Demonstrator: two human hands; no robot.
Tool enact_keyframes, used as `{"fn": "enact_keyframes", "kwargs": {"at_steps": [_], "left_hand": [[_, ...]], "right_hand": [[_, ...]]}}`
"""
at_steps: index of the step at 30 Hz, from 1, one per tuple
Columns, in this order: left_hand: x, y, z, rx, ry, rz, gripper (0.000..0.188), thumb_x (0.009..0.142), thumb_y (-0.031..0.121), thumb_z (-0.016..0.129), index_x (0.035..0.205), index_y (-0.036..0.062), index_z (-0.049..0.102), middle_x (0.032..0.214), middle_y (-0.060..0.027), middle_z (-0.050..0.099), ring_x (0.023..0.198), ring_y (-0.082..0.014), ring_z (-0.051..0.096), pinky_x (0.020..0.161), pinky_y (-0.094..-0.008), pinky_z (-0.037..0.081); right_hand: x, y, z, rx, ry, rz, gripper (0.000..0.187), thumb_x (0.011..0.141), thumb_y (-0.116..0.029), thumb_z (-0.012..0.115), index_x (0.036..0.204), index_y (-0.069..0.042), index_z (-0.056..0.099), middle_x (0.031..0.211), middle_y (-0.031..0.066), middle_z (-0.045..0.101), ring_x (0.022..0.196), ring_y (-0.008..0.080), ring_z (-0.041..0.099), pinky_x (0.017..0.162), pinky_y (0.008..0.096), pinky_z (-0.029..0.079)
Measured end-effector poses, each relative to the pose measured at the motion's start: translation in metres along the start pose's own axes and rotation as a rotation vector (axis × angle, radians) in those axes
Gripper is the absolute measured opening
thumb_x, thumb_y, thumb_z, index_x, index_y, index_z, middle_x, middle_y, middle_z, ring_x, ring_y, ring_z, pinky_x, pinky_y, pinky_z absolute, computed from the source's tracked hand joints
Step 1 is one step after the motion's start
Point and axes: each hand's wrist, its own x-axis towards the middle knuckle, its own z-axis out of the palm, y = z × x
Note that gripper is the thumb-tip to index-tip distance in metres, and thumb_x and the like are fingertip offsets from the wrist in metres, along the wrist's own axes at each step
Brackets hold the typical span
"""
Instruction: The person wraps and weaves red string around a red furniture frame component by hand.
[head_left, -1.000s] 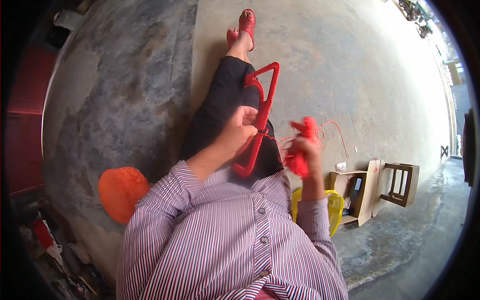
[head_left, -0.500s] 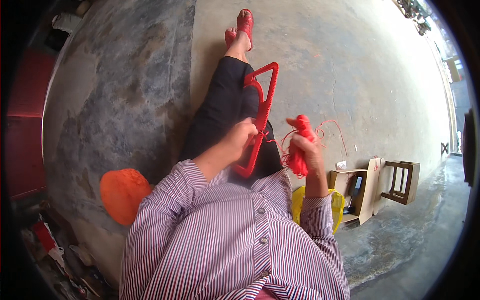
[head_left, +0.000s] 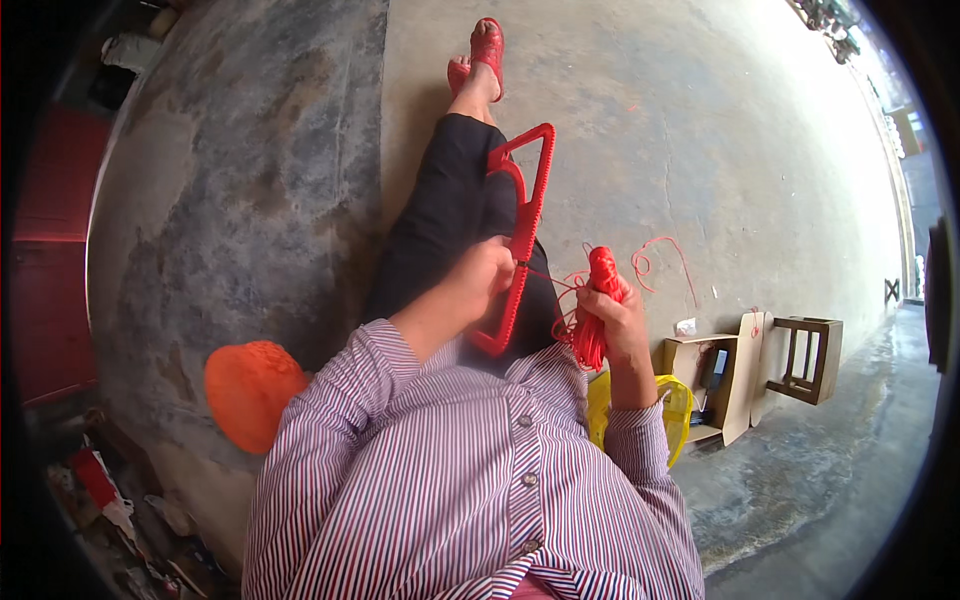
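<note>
We see the left hand (head_left: 484,268) gripping a red frame (head_left: 527,222) near its middle, thumb up against the edge, other fingers mostly hidden. Frame sits tilted over the dark trousers (head_left: 425,215), its far end toward the red shoes (head_left: 487,42). Right hand (head_left: 624,320) has fingers wrapped around a bundle of red cord (head_left: 602,265) — bundle roughly upright, loose loops hanging beside it. We see a thin strand running from bundle to frame, near the left thumb. On the floor to the right: a yellow basket (head_left: 682,402), open cardboard box (head_left: 742,385), wooden stool (head_left: 828,362). Orange rounded thing (head_left: 255,395) to the left — kind unclear.
</note>
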Motion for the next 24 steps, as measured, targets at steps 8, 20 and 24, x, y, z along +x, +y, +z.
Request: {"fn": "enact_keyframes", "kwargs": {"at_steps": [8,20,24], "left_hand": [[-0.010,0.006,0.000,0.283,0.156,0.248,0.037,0.083,0.020,0.059,0.113,-0.0022,0.054,0.111,-0.0134,0.055,0.104,-0.0228,0.052,0.094,-0.0324,0.040],[-0.079,0.052,0.063,0.109,-0.361,0.449,0.040,0.088,0.007,0.062,0.126,0.0061,0.047,0.122,-0.0136,0.056,0.121,-0.0285,0.051,0.105,-0.0422,0.039],[-0.073,0.071,0.036,-0.260,-0.306,0.456,0.027,0.090,0.013,0.062,0.115,0.0083,0.053,0.105,-0.0133,0.061,0.100,-0.0284,0.060,0.095,-0.0441,0.047]], "right_hand": [[0.009,0.014,-0.027,0.105,0.185,-0.013,0.032,0.093,-0.029,0.060,0.105,0.000,0.057,0.074,0.0011,0.055,0.058,0.0075,0.049,0.050,0.0224,0.038],[-0.010,0.002,0.046,0.584,-0.429,-0.015,0.074,0.087,-0.054,0.055,0.134,0.002,0.041,0.118,0.0182,0.058,0.106,0.0274,0.060,0.077,0.0396,0.054],[0.007,-0.014,0.021,0.630,-0.584,0.038,0.082,0.088,-0.059,0.051,0.140,0.002,0.033,0.123,0.0217,0.056,0.101,0.0306,0.063,0.060,0.0328,0.055]]}}
